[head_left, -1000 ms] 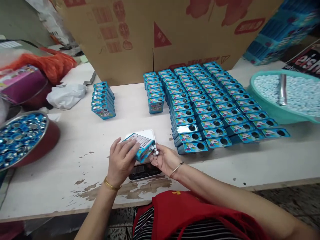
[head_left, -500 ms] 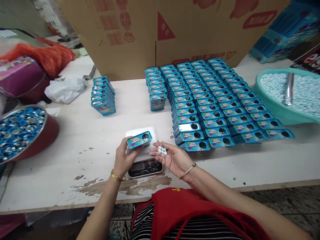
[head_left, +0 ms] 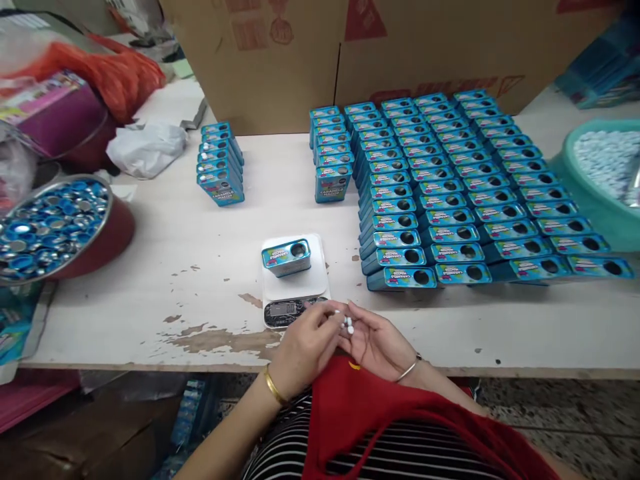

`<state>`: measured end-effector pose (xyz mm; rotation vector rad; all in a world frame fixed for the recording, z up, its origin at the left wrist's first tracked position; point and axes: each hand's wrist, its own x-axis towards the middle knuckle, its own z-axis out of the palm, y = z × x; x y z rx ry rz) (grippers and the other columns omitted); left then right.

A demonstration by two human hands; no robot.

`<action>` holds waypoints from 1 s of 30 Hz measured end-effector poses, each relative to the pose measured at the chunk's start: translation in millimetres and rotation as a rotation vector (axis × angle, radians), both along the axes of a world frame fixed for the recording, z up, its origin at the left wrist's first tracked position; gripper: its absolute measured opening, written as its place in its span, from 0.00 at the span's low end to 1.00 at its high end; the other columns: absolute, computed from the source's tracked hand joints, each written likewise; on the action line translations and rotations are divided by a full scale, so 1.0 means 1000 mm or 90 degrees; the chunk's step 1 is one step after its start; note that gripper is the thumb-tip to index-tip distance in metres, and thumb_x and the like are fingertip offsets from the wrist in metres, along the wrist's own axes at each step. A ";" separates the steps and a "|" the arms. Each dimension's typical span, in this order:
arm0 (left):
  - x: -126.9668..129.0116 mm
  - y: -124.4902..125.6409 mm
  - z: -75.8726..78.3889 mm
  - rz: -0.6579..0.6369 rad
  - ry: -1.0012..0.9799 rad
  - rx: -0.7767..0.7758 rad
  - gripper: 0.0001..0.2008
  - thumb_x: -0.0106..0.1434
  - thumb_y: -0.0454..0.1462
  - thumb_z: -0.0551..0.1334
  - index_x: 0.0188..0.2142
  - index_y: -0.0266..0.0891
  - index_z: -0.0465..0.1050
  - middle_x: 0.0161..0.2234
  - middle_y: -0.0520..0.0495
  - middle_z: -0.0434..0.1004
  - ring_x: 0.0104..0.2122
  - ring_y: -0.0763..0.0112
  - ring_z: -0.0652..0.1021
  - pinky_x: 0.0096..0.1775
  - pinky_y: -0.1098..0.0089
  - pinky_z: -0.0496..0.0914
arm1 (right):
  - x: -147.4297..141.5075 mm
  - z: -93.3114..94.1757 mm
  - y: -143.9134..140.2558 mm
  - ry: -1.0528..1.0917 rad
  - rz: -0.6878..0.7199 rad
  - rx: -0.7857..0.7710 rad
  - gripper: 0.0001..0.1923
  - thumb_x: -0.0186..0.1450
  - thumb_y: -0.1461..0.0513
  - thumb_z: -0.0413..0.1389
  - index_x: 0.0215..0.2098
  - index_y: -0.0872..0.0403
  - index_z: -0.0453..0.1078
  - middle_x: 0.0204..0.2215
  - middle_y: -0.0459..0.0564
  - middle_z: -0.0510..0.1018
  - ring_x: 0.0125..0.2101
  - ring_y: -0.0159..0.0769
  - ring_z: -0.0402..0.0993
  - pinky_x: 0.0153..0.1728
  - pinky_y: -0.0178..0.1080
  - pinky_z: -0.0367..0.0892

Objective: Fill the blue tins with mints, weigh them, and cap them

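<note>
My right hand (head_left: 383,340) lies palm up and cupped, holding a few small white candies (head_left: 349,327). Over that palm, my left hand (head_left: 311,339) has its fingers pinched together, with a white candy at the fingertips. Both hands are just in front of the kitchen scale (head_left: 320,283). On the scale's white platform stands a blue tin (head_left: 287,257), upright, its round top hole uncovered. The scale's display (head_left: 283,309) appears to show zero, and the fingers partly cover the panel beside it.
Rows of blue tins (head_left: 440,180) with round holes fill the right side, and a smaller row (head_left: 220,167) stands back left. A teal basin (head_left: 575,167) of white candies is far right. At left sits a red bowl (head_left: 113,233) of blue-and-silver caps. A cardboard box (head_left: 280,80) stands behind.
My left hand has let go of the tin, now standing on the scale, and has moved to the candies in my right palm. The right hand has drawn nearer my body. The view has shifted.
</note>
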<state>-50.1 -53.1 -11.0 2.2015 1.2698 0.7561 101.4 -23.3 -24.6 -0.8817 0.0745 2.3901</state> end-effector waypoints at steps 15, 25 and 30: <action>0.010 -0.002 -0.004 0.034 -0.030 -0.021 0.06 0.63 0.31 0.53 0.38 0.37 0.67 0.36 0.45 0.66 0.35 0.72 0.72 0.37 0.70 0.71 | 0.005 -0.011 -0.013 0.010 -0.034 -0.025 0.09 0.66 0.66 0.50 0.39 0.58 0.72 0.34 0.50 0.81 0.35 0.30 0.78 0.41 0.32 0.73; -0.044 0.073 0.054 0.229 -0.040 0.158 0.02 0.61 0.31 0.60 0.34 0.38 0.68 0.33 0.50 0.68 0.30 0.77 0.70 0.31 0.73 0.68 | -0.004 -0.004 0.000 0.016 -0.014 -0.003 0.12 0.65 0.62 0.52 0.41 0.62 0.72 0.43 0.58 0.79 0.48 0.39 0.75 0.52 0.38 0.67; -0.052 0.080 0.056 0.194 0.040 0.129 0.06 0.63 0.33 0.59 0.40 0.38 0.71 0.35 0.48 0.72 0.32 0.76 0.73 0.33 0.72 0.70 | 0.010 -0.013 0.002 -0.042 -0.007 -0.005 0.11 0.64 0.61 0.54 0.40 0.61 0.72 0.38 0.56 0.80 0.44 0.39 0.77 0.47 0.36 0.70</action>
